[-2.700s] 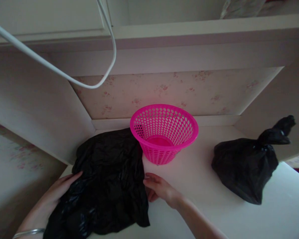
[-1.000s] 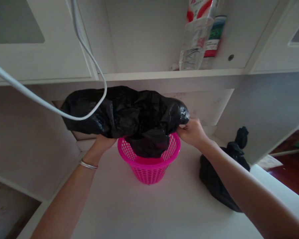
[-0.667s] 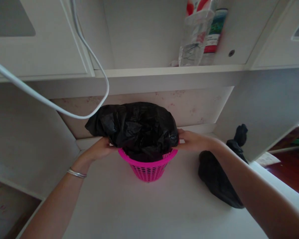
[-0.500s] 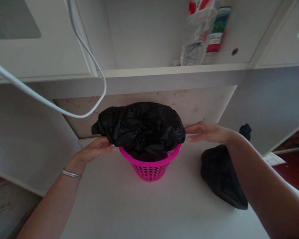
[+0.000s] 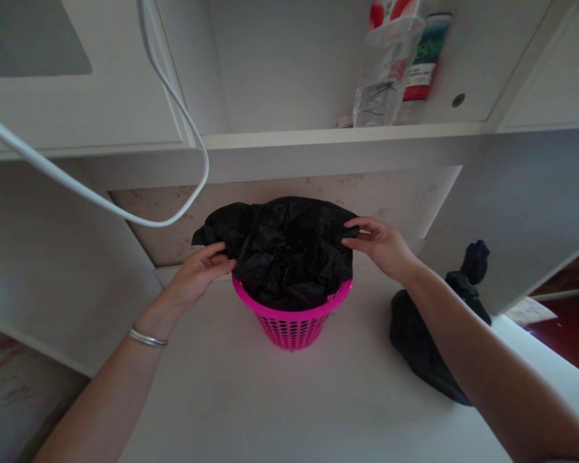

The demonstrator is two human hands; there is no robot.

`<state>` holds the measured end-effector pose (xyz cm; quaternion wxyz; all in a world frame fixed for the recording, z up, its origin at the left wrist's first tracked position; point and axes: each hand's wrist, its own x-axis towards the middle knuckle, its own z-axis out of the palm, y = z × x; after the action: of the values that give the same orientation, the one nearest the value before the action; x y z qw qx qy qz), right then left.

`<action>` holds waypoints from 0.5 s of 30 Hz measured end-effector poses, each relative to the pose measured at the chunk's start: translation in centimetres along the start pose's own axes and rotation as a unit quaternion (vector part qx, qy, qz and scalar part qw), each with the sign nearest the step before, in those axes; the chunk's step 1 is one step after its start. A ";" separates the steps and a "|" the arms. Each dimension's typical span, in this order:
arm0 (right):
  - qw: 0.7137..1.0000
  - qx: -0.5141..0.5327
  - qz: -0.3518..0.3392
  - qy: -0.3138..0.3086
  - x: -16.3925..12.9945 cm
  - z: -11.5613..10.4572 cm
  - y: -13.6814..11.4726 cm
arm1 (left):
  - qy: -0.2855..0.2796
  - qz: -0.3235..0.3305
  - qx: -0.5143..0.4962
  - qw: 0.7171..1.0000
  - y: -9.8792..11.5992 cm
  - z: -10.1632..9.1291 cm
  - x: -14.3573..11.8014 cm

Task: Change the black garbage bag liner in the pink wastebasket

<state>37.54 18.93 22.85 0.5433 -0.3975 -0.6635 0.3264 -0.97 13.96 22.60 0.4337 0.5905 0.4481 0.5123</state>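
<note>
Holding: left hand (image 5: 200,273) pinches the near-left edge of the black bag (image 5: 282,247); right hand (image 5: 381,244) has its fingertips on the bag's right edge, fingers half curled, and whether they grip or only touch it I cannot tell.
Bag: sits bunched inside the pink basket (image 5: 292,321), its mouth standing above the rim and flopping out to the left rear, not folded over the rim on any side in view.
Basket: upright on the desk (image 5: 270,405), toward its back edge, roughly midway along it.
Tipping risk: the basket looks light and narrow at the foot; an uneven pull on the bag, harder at one hand than the other, could probably tilt or slide it toward the back edge.
Slip risk: the film looks thin and slick; if either hand loosens, the loose edge may well sag into the basket.
Tear risk: dragging the film hard across the perforated rim might snag it.
Cable: a white cable (image 5: 125,215) hangs in a loop above the desk's back-left corner, close over the bag's left flap; a lifted edge could catch it.
Tied bag (image 5: 434,341): lies on the desk's right side, under the right forearm, well apart from the basket.
</note>
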 end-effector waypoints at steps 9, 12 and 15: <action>0.957 -0.212 -0.125 -0.156 -2.2 0.2 -0.4 | 0.037 0.014 0.067 0.997 -0.2 1.6 0.3; 0.960 -0.190 -0.040 -0.203 -2.8 -2.2 -0.8 | 0.055 0.011 0.061 0.997 -0.3 0.7 0.0; 0.984 -0.161 0.042 -0.063 -2.7 -4.1 -1.1 | 0.071 0.009 0.060 0.996 -0.5 -0.8 -0.3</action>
<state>41.64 15.99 23.36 0.4147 -0.4861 -0.7232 0.2620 -1.87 13.80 22.12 0.3601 0.5814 0.5025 0.5289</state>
